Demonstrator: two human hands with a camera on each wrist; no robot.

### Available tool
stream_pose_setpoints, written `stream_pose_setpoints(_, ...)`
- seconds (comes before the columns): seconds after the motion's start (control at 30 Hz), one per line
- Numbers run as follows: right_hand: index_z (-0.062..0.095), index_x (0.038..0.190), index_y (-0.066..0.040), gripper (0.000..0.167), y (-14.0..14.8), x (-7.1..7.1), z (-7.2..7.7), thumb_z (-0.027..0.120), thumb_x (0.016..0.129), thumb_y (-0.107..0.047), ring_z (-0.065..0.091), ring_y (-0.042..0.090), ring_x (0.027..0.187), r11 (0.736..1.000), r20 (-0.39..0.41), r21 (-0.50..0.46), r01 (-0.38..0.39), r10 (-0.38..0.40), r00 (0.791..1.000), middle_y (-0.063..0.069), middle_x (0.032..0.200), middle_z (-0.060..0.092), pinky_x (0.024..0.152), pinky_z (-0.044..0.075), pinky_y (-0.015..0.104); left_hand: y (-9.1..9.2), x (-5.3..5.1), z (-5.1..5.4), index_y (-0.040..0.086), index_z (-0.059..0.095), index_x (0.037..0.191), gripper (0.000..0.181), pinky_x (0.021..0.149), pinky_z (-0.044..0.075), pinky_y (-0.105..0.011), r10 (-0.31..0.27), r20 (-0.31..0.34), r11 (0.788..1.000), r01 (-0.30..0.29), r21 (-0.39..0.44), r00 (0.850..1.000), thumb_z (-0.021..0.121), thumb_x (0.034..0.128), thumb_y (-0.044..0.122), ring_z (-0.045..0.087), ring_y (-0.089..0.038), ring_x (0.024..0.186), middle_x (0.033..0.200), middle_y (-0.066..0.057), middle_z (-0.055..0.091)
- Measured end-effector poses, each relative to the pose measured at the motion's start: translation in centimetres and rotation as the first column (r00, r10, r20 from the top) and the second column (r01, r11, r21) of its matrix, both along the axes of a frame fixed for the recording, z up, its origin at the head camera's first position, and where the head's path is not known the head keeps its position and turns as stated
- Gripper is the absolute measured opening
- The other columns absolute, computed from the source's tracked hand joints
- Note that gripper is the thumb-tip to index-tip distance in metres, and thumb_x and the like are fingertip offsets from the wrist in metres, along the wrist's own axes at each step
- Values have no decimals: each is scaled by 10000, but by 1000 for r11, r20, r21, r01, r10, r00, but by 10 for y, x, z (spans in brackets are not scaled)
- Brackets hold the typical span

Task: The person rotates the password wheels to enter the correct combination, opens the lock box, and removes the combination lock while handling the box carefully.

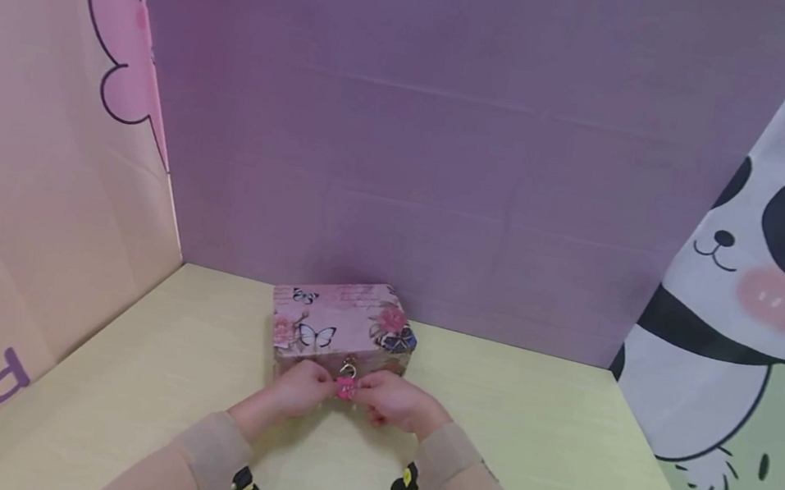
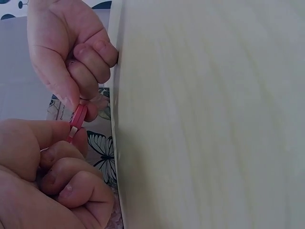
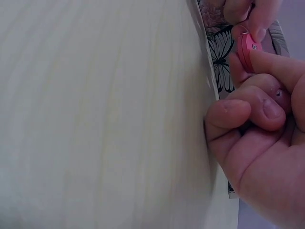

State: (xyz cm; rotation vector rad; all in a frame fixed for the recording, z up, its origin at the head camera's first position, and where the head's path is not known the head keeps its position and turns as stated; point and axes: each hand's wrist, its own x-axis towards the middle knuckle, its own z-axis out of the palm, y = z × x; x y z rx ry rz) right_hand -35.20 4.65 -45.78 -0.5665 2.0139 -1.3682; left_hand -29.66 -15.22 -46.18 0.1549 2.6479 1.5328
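Observation:
A pink padlock (image 1: 346, 388) with a metal shackle hangs at the front of a pink box (image 1: 342, 317) printed with butterflies and flowers. The box's lid is down. From the left, my left hand (image 1: 302, 389) pinches one side of the padlock between thumb and finger. My right hand (image 1: 396, 399) pinches its other side. In the left wrist view the padlock (image 2: 78, 118) shows edge-on between both hands' fingertips, other fingers curled in. Small number wheels seem to show on the padlock (image 3: 248, 49) in the right wrist view, too small to read.
The box stands on a pale yellow wood-grain table (image 1: 523, 444), near its back edge. Behind it rises a purple backdrop (image 1: 433, 159). A cartoon-printed panel (image 1: 37, 173) borders the left, and a panda-printed panel (image 1: 742, 308) borders the right.

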Motion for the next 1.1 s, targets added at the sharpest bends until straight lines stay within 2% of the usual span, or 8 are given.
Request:
stream_pose_setpoints(0.17, 615, 958, 93, 209, 0, 0, -1, 589, 1025, -104, 356, 137, 524, 1000, 1, -3, 5, -5, 1000, -4, 612, 393, 521, 351, 283, -1, -1, -3, 140, 491, 624, 381, 454, 297, -238, -4, -2, 1000, 4, 23, 1000, 651, 969, 155, 345, -75, 470, 552, 63, 423)
stream_pose_setpoints(0.33, 648, 1041, 102, 222, -1, 1, -1, 596, 1024, -113, 348, 135, 525, 1000, -7, -3, 25, -25, 1000, 0, 624, 395, 517, 340, 278, -2, -2, -4, 152, 480, 605, 405, 453, 297, -232, -17, -11, 1000, 17, 7, 1000, 677, 958, 171, 340, -68, 467, 542, 72, 420)
stream_pose_setpoints(0.57, 618, 972, 112, 231, 0, 3, 0, 616, 1008, -116, 344, 129, 517, 1000, -27, 1, 21, -20, 999, -8, 606, 390, 512, 333, 273, -1, -1, -3, 160, 462, 601, 405, 442, 286, -230, -23, -11, 1000, 23, 3, 1000, 655, 957, 151, 335, -67, 461, 534, 75, 405)
stream_pose_setpoints(0.67, 683, 971, 68, 219, 2, 1, 1, 634, 999, -144, 346, 113, 488, 998, -100, 18, 55, -53, 994, -32, 570, 386, 493, 341, 266, -1, 0, -2, 144, 478, 606, 388, 445, 291, -232, -28, -15, 1000, 28, 11, 999, 649, 954, 136, 339, -68, 466, 539, 73, 411)
stream_pose_setpoints(0.77, 734, 1017, 10, 212, 3, -1, 3, 636, 998, -177, 344, 97, 452, 993, -190, 27, 115, -107, 976, -47, 544, 377, 457, 338, 249, -2, 1, -2, 137, 488, 610, 383, 444, 294, -227, -30, -15, 999, 30, 22, 999, 655, 955, 138, 342, -67, 470, 545, 72, 418)
stream_pose_setpoints(0.83, 743, 1056, -21, 216, 3, -3, 4, 629, 1002, -196, 331, 86, 435, 988, -221, 29, 152, -142, 965, -54, 555, 403, 436, 324, 239, -2, 0, -3, 133, 494, 613, 385, 444, 296, -223, -28, -12, 999, 29, 28, 1000, 660, 960, 150, 344, -66, 475, 550, 72, 423)
stream_pose_setpoints(0.97, 756, 1068, -54, 218, 2, -4, 5, 645, 993, -226, 294, 71, 412, 977, -226, 33, 212, -200, 953, -67, 560, 387, 404, 289, 224, -3, -1, -4, 131, 494, 606, 401, 452, 296, -230, -29, -6, 999, 29, 39, 1000, 670, 964, 171, 346, -71, 483, 554, 71, 420)
stream_pose_setpoints(1.1, 758, 1034, -38, 216, -2, -2, 5, 673, 971, -226, 288, 63, 406, 964, -209, 21, 266, -256, 944, -77, 561, 361, 391, 277, 216, -4, -3, -5, 118, 499, 604, 401, 463, 293, -240, -31, -16, 999, 32, 30, 999, 674, 960, 175, 347, -75, 485, 551, 72, 412)
